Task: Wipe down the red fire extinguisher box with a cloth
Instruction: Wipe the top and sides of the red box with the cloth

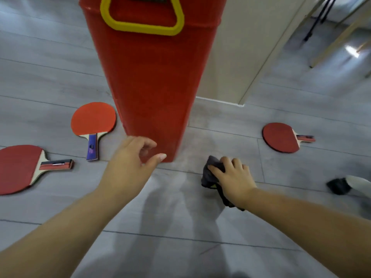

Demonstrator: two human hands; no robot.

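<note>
fingers of the right hand (232, 177) are curling round a crumpled dark grey cloth (210, 173) and gripping it, low down by the grey plank floor (180, 237). the tall red plastic fire extinguisher box (152, 87) is standing upright on that floor, right in front of the person. its long side is going straight up, and its yellow loop handle (140, 29) is sitting near the top. the box is lying up and to the left of the cloth hand, near it but not touching. the left hand (130, 163) is hovering by the bottom of the box with loose, bent fingers and is holding nothing. it is nearer to the box, but i cannot tell if it is touching. the cloth hand is probably needing to go left and up to meet the red side. a red table tennis bat with a purple handle (93, 119) is lying flat just left of the box's foot, and a second red bat (280, 137) is lying well off to the right.
</note>
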